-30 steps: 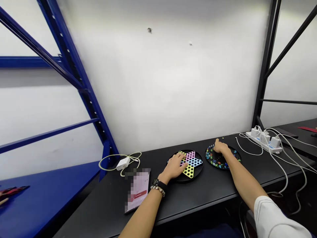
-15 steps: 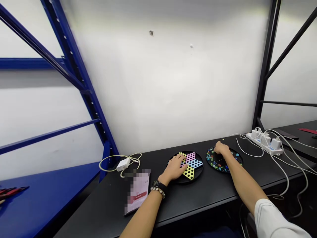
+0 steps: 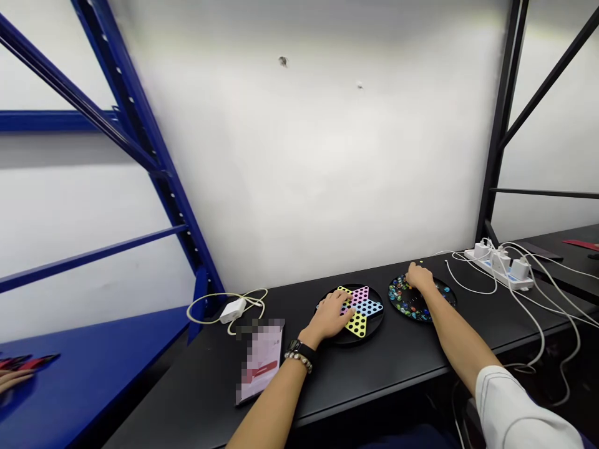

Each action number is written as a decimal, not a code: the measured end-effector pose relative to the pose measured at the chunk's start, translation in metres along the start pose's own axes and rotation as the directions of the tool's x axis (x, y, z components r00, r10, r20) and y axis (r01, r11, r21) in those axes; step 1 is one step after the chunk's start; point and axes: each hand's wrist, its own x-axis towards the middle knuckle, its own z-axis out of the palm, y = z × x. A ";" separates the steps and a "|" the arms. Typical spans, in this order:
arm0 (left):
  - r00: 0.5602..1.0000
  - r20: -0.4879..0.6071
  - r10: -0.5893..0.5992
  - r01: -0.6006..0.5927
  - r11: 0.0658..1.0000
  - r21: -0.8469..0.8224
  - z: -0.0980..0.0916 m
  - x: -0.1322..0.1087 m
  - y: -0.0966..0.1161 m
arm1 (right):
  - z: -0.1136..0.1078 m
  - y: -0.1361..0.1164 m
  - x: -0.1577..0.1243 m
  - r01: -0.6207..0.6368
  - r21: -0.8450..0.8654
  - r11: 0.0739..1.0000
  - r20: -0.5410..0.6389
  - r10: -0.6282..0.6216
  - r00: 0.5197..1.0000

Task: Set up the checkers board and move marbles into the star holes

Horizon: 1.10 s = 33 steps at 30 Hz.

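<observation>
My left hand (image 3: pixel 330 315) lies flat on a round black Chinese checkers board (image 3: pixel 359 324), fingers stretched out across its left part. The board carries a star in yellow, pink and blue with many holes; my hand hides the star's left side. To the right is a round black tray (image 3: pixel 416 297) with many coloured glass marbles (image 3: pixel 399 300) around its border. Over the tray's far side, my right hand (image 3: pixel 420 276) points down with its fingers drawn together. The fingertips are partly hidden, so whatever they hold cannot be seen.
A phone or tablet (image 3: pixel 264 365) lies left of my left forearm, below a white charger (image 3: pixel 233 310) with a looped cable. On the right, a power strip (image 3: pixel 498 268) trails white cables. Another person's hand (image 3: pixel 14 379) shows over the blue table at far left.
My right hand has risen very slightly and stays over the marble tray. My left hand keeps its place on the board. Another person's hand has come further into view at far left.
</observation>
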 end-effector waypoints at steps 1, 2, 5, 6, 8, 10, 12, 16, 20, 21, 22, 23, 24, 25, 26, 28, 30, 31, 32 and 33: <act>1.000 0.003 -0.002 0.002 1.000 -0.001 0.000 0.000 0.000 | 0.001 0.001 0.000 0.013 0.001 1.000 -0.019 -0.012 1.000; 1.000 0.005 -0.004 0.004 1.000 -0.002 -0.001 0.000 0.001 | 0.003 0.002 -0.001 0.023 0.003 1.000 -0.038 -0.022 0.999; 1.000 0.007 -0.012 0.012 1.000 -0.002 -0.001 0.000 0.002 | 0.007 0.004 -0.002 0.040 0.011 0.999 -0.089 -0.039 0.995; 1.000 0.007 -0.011 0.011 1.000 -0.003 -0.001 0.000 0.002 | 0.009 0.004 -0.002 0.044 0.016 0.999 -0.104 -0.042 0.994; 1.000 0.004 -0.007 0.007 1.000 -0.004 0.000 0.000 0.001 | 0.011 0.004 -0.002 0.044 0.031 0.999 -0.127 -0.040 0.991; 1.000 0.001 -0.003 0.003 1.000 -0.003 0.001 0.000 0.001 | 0.012 0.003 -0.001 0.036 0.054 0.998 -0.140 -0.028 0.990; 1.000 0.002 -0.003 0.003 1.000 -0.002 0.001 0.001 0.001 | 0.012 0.002 0.000 0.023 0.089 0.996 -0.145 -0.010 0.989; 1.000 0.009 -0.004 0.004 1.000 -0.002 0.001 0.001 0.001 | 0.013 0.002 0.002 0.003 0.204 0.979 -0.133 0.024 0.991; 1.000 0.007 -0.008 0.008 1.000 -0.005 0.001 0.001 0.000 | 0.012 0.004 0.003 -0.030 0.406 0.913 -0.121 0.087 0.989; 1.000 0.006 -0.008 0.008 1.000 -0.005 0.001 0.001 0.000 | 0.011 0.005 0.004 -0.040 0.469 0.882 -0.115 0.106 0.988; 1.000 0.005 -0.008 0.008 1.000 -0.004 0.001 0.001 0.000 | 0.010 0.007 0.004 -0.049 0.535 0.843 -0.105 0.124 0.987; 1.000 0.006 -0.008 0.008 1.000 -0.004 0.002 0.001 0.000 | 0.009 0.008 0.005 -0.058 0.602 0.796 -0.091 0.141 0.986; 1.000 0.007 -0.008 0.008 1.000 -0.004 0.002 0.001 0.000 | 0.007 0.010 0.006 -0.066 0.670 0.740 -0.074 0.154 0.985; 1.000 0.008 -0.010 0.010 1.000 -0.004 0.002 0.001 0.000 | 0.004 0.012 0.007 -0.073 0.738 0.671 -0.052 0.164 0.985; 1.000 0.008 -0.012 0.012 1.000 -0.005 0.002 0.001 0.000 | 0.001 0.013 0.008 -0.080 0.804 0.589 -0.025 0.168 0.985; 1.000 0.006 -0.014 0.014 1.000 -0.006 0.002 0.001 0.000 | -0.006 0.016 0.010 -0.101 0.916 0.388 0.044 0.152 0.987; 1.000 0.008 -0.013 0.013 1.000 -0.007 0.001 0.001 0.000 | -0.014 0.019 0.011 -0.137 0.977 0.160 0.123 0.095 0.988; 1.000 0.010 -0.012 0.012 1.000 -0.006 0.001 0.001 0.001 | -0.018 0.020 0.010 -0.164 0.985 0.050 0.161 0.053 0.985; 1.000 0.013 -0.011 0.011 1.000 -0.006 0.001 0.001 0.001 | -0.021 0.022 0.009 -0.194 0.980 -0.053 0.195 0.007 0.981; 1.000 0.014 -0.010 0.011 1.000 -0.005 0.000 0.001 0.001 | -0.023 0.023 0.008 -0.227 0.962 -0.149 0.224 -0.041 0.974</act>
